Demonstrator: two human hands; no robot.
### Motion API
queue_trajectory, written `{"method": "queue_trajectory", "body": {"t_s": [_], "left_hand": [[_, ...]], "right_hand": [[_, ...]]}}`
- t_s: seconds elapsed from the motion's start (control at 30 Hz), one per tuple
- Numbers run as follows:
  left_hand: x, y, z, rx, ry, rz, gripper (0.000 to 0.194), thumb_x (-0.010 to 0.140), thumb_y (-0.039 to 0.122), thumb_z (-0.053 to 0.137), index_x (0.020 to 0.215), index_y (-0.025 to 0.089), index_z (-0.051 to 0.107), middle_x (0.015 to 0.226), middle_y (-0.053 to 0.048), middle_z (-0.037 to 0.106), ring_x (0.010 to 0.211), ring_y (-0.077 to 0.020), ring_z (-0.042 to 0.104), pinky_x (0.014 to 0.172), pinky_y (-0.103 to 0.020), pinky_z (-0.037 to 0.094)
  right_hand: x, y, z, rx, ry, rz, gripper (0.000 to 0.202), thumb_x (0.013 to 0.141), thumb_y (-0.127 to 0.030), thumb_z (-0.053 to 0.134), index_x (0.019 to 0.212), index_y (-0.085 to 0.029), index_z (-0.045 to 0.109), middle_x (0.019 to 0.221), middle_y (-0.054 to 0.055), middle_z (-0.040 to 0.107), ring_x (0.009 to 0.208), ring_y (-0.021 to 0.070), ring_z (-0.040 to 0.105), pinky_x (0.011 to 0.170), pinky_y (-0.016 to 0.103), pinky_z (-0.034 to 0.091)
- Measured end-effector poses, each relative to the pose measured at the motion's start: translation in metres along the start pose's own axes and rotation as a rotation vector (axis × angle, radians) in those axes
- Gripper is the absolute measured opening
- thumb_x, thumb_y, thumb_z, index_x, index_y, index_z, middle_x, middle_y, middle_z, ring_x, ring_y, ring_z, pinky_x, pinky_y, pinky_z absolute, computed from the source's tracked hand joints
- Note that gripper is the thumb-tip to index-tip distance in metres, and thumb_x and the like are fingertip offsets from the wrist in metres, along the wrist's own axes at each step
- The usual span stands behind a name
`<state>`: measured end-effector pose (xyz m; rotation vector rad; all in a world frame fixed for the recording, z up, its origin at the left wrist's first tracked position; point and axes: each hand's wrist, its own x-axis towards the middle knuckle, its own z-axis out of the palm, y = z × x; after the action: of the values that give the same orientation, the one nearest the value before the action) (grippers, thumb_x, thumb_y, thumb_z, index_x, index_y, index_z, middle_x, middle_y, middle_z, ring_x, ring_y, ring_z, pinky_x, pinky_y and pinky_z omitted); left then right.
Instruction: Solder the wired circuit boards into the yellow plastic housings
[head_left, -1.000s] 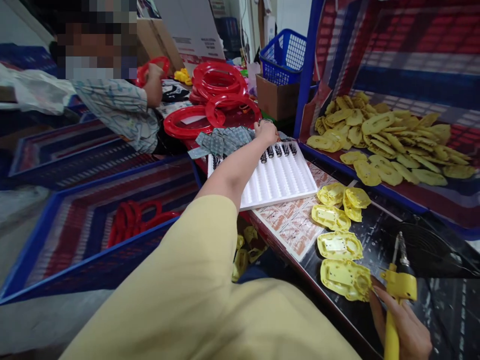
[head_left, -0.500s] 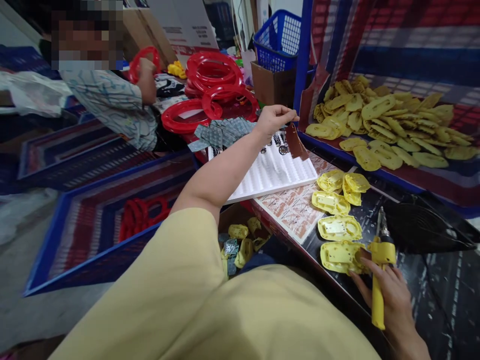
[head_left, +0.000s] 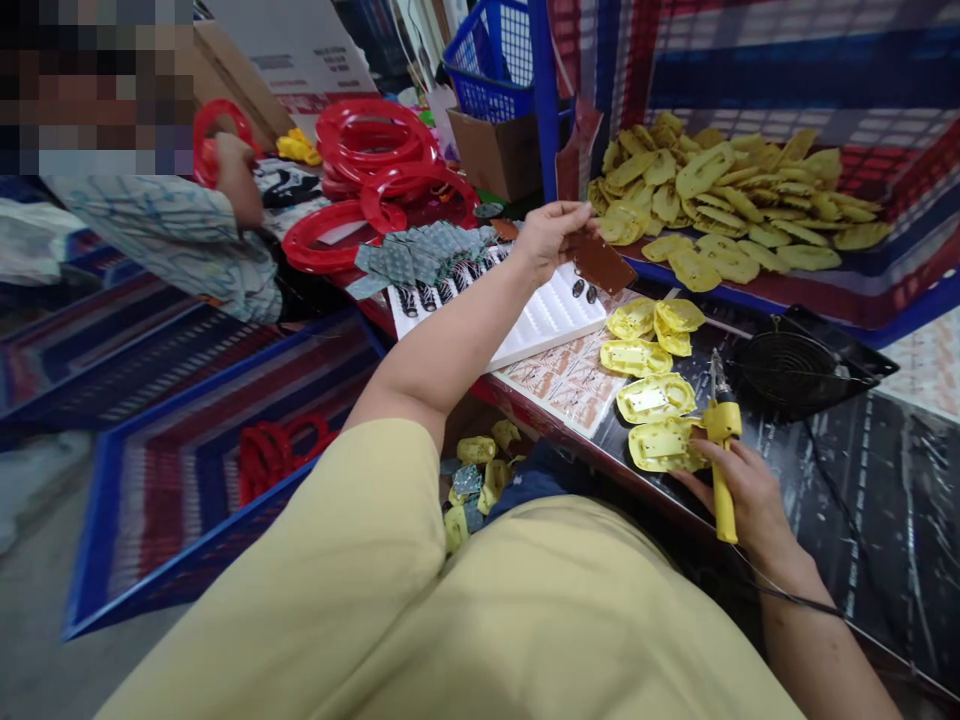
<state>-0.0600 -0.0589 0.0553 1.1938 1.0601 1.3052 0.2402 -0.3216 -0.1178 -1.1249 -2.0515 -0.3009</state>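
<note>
My left hand [head_left: 553,240] pinches a brown circuit board [head_left: 606,266] above the right end of a white ridged foam tray [head_left: 547,325]. Two small dark round parts [head_left: 584,291] show just below the board; I cannot tell whether they are attached. In my right hand [head_left: 750,495] is a yellow soldering iron [head_left: 724,465], its metal tip pointing away from me. My right fingers also reach the nearest yellow plastic shell [head_left: 660,446], which lies open side up. More yellow shells [head_left: 654,398] are lined up beyond it.
Yellow shell pieces [head_left: 720,190] are heaped at the back right. Grey-green circuit boards [head_left: 427,255] lie on the tray's far side, near red plastic rings [head_left: 375,140]. A black fan [head_left: 802,365] stands at right. A co-worker [head_left: 172,235] sits at left, holding a red ring.
The view has shifted, so most things sit further left. My left hand has lifted the brown board off to the right, and more of it shows. My right hand keeps the soldering iron beside the shell.
</note>
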Motion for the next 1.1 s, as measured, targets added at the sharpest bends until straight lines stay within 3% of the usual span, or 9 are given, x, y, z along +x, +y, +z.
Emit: {"method": "queue_trajectory", "body": {"t_s": [0.1,0.23,0.37,0.5,0.73,0.83,0.93,1.03,1.1], "left_hand": [[0.019,0.0,-0.019,0.165,0.107,0.13,0.013,0.094,0.01,0.075,0.082,0.014,0.072,0.082,0.001,0.076,0.099,-0.0172,0.079,0.091,-0.026,0.058],[0.034,-0.001,-0.042,0.379,0.123,0.209,0.019,0.077,0.002,0.081,0.067,0.014,0.07,0.071,0.001,0.071,0.096,-0.0195,0.075,0.096,-0.029,0.056],[0.037,0.009,-0.048,0.285,0.088,0.208,0.01,0.09,0.012,0.079,0.083,0.015,0.073,0.086,-0.001,0.076,0.106,-0.0204,0.078,0.102,-0.033,0.056],[0.019,0.022,-0.031,0.118,0.041,0.115,0.013,0.107,0.018,0.065,0.095,0.014,0.069,0.092,-0.001,0.075,0.109,-0.0193,0.08,0.102,-0.033,0.057],[-0.031,0.013,0.012,-0.05,0.023,-0.136,0.018,0.104,0.012,0.069,0.087,0.016,0.065,0.073,0.005,0.068,0.066,-0.0063,0.07,0.077,-0.019,0.058],[-0.047,-0.001,0.025,0.013,-0.064,-0.241,0.026,0.089,0.013,0.088,0.079,0.015,0.064,0.066,0.006,0.065,0.054,-0.0038,0.061,0.061,-0.015,0.05],[-0.061,-0.013,0.037,0.131,-0.232,-0.313,0.042,0.065,0.022,0.106,0.07,0.014,0.065,0.059,0.005,0.064,0.048,-0.0036,0.055,0.05,-0.016,0.044],[-0.075,-0.019,0.047,0.236,-0.419,-0.332,0.055,0.047,0.037,0.113,0.072,0.015,0.07,0.057,0.003,0.067,0.045,-0.0059,0.056,0.044,-0.017,0.041],[-0.086,-0.021,0.051,0.282,-0.509,-0.324,0.061,0.042,0.044,0.113,0.077,0.016,0.072,0.059,0.002,0.069,0.045,-0.0072,0.058,0.042,-0.017,0.041]], "right_hand": [[0.004,0.0,-0.001,-0.001,0.015,-0.02,0.021,0.103,-0.034,0.075,0.121,-0.025,0.072,0.098,0.005,0.075,0.084,0.0209,0.072,0.077,0.031,0.059],[0.007,0.0,-0.002,-0.025,0.018,-0.066,0.019,0.104,-0.031,0.073,0.121,-0.024,0.073,0.098,0.005,0.076,0.086,0.0216,0.072,0.08,0.032,0.059],[0.008,-0.002,-0.003,-0.017,0.008,-0.059,0.019,0.103,-0.03,0.073,0.121,-0.024,0.073,0.096,0.005,0.077,0.084,0.0215,0.071,0.081,0.033,0.059],[0.008,-0.004,-0.002,-0.035,0.004,-0.058,0.02,0.105,-0.033,0.072,0.122,-0.021,0.072,0.098,0.006,0.078,0.087,0.0217,0.072,0.082,0.031,0.058],[0.001,-0.01,0.004,-0.13,0.013,0.028,0.026,0.104,-0.037,0.074,0.126,-0.023,0.073,0.101,0.009,0.081,0.103,0.0263,0.076,0.089,0.033,0.056],[-0.003,-0.013,0.006,-0.126,-0.029,0.084,0.03,0.103,-0.044,0.076,0.126,-0.024,0.076,0.103,0.01,0.08,0.102,0.0269,0.074,0.084,0.033,0.054],[-0.002,-0.017,0.005,-0.132,-0.062,0.086,0.028,0.103,-0.045,0.076,0.122,-0.025,0.077,0.091,0.008,0.076,0.091,0.0235,0.07,0.075,0.031,0.05],[0.003,-0.02,0.004,-0.183,-0.058,0.07,0.024,0.104,-0.046,0.074,0.115,-0.024,0.078,0.082,0.005,0.071,0.081,0.0207,0.065,0.07,0.03,0.047],[0.006,-0.021,0.003,-0.219,-0.048,0.057,0.024,0.106,-0.046,0.072,0.112,-0.024,0.078,0.08,0.005,0.07,0.078,0.0201,0.063,0.068,0.031,0.045]]}}
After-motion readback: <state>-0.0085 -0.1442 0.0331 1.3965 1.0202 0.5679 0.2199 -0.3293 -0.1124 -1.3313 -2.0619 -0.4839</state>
